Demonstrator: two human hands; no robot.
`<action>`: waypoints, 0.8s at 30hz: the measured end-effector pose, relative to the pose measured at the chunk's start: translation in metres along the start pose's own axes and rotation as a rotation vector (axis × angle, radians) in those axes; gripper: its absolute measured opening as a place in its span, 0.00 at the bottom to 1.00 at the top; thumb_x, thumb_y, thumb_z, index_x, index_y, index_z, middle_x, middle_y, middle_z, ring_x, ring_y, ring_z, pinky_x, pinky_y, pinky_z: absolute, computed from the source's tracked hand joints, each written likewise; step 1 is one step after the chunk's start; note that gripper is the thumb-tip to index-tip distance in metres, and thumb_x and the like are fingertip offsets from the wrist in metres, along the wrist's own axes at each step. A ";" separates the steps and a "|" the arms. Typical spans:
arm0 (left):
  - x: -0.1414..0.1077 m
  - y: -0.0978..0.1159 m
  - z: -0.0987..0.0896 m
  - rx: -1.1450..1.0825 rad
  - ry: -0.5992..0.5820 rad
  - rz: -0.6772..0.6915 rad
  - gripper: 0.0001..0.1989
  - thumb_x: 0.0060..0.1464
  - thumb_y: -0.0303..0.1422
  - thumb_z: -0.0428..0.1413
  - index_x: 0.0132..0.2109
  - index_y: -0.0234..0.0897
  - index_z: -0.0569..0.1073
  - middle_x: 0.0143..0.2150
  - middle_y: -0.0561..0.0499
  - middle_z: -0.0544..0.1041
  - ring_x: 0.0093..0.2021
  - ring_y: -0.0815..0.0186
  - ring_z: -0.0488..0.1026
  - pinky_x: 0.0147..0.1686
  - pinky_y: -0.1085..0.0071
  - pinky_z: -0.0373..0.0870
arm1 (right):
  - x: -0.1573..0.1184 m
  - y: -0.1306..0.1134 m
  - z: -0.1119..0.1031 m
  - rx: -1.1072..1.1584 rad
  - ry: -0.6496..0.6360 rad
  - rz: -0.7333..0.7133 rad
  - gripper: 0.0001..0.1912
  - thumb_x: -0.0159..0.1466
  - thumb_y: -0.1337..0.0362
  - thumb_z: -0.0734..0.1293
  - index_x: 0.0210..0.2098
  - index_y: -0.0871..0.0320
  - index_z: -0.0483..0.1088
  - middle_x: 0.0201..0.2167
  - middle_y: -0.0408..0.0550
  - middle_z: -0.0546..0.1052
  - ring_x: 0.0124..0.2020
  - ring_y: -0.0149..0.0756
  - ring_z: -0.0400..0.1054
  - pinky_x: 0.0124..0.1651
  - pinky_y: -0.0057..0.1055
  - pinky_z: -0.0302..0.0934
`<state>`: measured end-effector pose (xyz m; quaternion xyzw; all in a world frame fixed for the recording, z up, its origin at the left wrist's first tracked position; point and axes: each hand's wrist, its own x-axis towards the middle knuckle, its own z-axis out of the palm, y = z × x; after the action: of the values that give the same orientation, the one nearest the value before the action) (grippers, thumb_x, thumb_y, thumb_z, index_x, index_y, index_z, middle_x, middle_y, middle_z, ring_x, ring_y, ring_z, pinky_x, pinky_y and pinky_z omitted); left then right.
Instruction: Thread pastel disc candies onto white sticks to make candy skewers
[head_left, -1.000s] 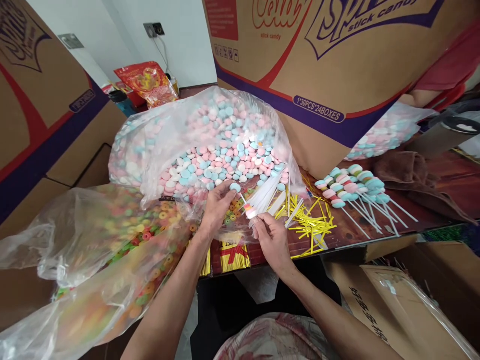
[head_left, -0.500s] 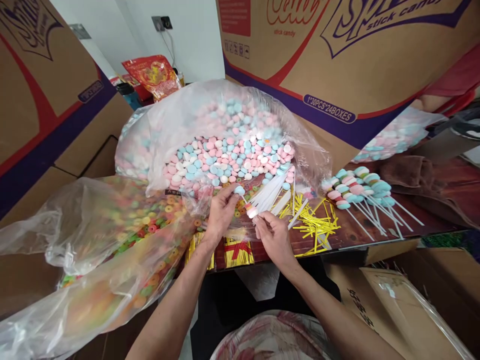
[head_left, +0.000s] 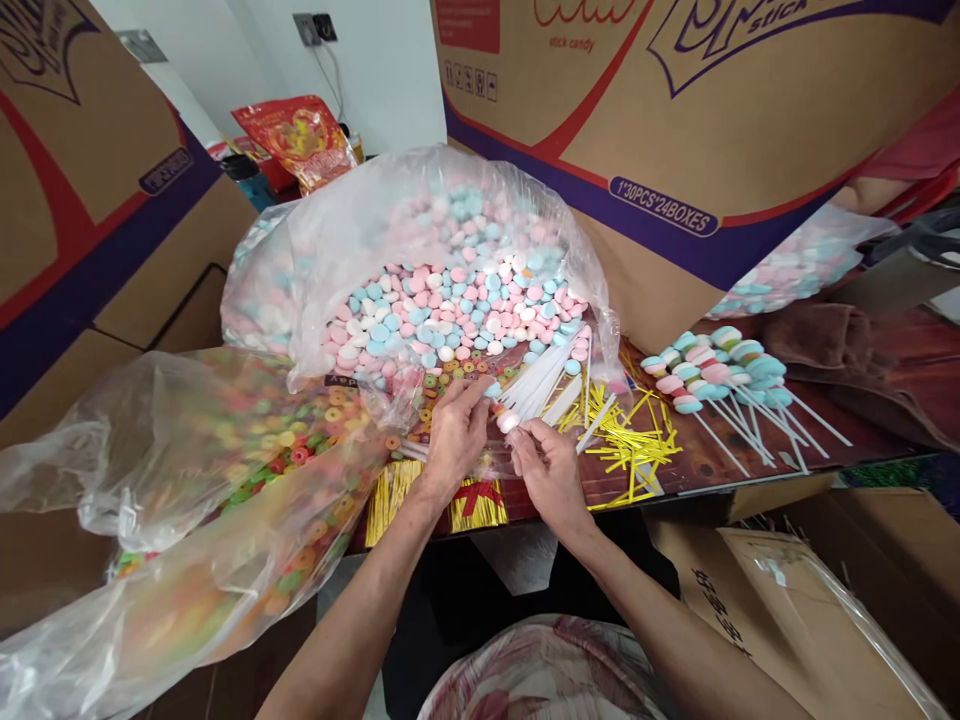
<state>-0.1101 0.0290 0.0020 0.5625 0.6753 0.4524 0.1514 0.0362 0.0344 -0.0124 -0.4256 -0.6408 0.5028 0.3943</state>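
My left hand (head_left: 459, 432) pinches a small blue marshmallow (head_left: 492, 390) between thumb and fingertips. Just to its right, the closed fingers of my right hand (head_left: 546, 465) grip a candy skewer with a white marshmallow (head_left: 508, 422) on it; an orange-red piece shows beside the white one. The skewer's stick is mostly hidden by my fingers. Behind both hands lies a fan of white sticks (head_left: 536, 385). An open clear bag (head_left: 307, 300) of pink, blue and white marshmallows (head_left: 420, 320) stands beyond them.
Colourful gummy rings (head_left: 300, 455) fill a plastic bag at left. Gold twist ties (head_left: 637, 440) and finished-looking candy skewers (head_left: 720, 370) lie at right. Gold tie bundles (head_left: 478, 505) sit at the table edge. Large cartons (head_left: 570, 160) stand behind; an open carton (head_left: 795, 580) is below right.
My left hand has moved right and slightly down, bringing the blue marshmallow closer to the candy skewer. My right hand stays nearly in place. The view has shifted slightly.
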 end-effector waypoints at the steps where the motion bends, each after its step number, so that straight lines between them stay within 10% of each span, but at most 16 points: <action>1: -0.001 0.001 0.000 0.005 -0.011 0.004 0.17 0.63 0.27 0.51 0.54 0.40 0.79 0.48 0.46 0.79 0.49 0.63 0.76 0.52 0.67 0.72 | 0.000 0.000 0.000 0.003 0.004 0.002 0.17 0.69 0.59 0.61 0.24 0.54 0.61 0.16 0.37 0.62 0.20 0.30 0.56 0.27 0.29 0.51; 15: 0.012 0.015 -0.006 -0.204 -0.242 0.008 0.16 0.64 0.38 0.52 0.54 0.43 0.80 0.50 0.46 0.82 0.53 0.57 0.76 0.55 0.61 0.72 | -0.002 0.001 -0.002 0.093 0.140 0.027 0.17 0.70 0.59 0.61 0.24 0.54 0.61 0.19 0.38 0.65 0.22 0.30 0.59 0.28 0.28 0.53; 20: 0.066 -0.003 -0.013 0.256 -0.071 -0.051 0.16 0.62 0.26 0.51 0.49 0.37 0.81 0.44 0.43 0.81 0.47 0.56 0.77 0.51 0.63 0.71 | -0.008 -0.001 -0.008 -0.022 0.139 -0.034 0.17 0.70 0.61 0.60 0.24 0.54 0.61 0.20 0.39 0.66 0.24 0.31 0.61 0.32 0.29 0.55; 24: 0.088 -0.016 -0.005 0.604 -0.298 0.052 0.14 0.58 0.23 0.52 0.43 0.38 0.80 0.46 0.40 0.76 0.47 0.54 0.75 0.46 0.64 0.69 | -0.009 0.000 -0.007 -0.030 0.129 -0.033 0.17 0.70 0.61 0.60 0.25 0.54 0.61 0.21 0.39 0.66 0.24 0.32 0.61 0.32 0.29 0.55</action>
<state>-0.1518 0.1064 0.0195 0.6591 0.7345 0.1485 0.0634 0.0456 0.0278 -0.0118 -0.4524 -0.6285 0.4579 0.4368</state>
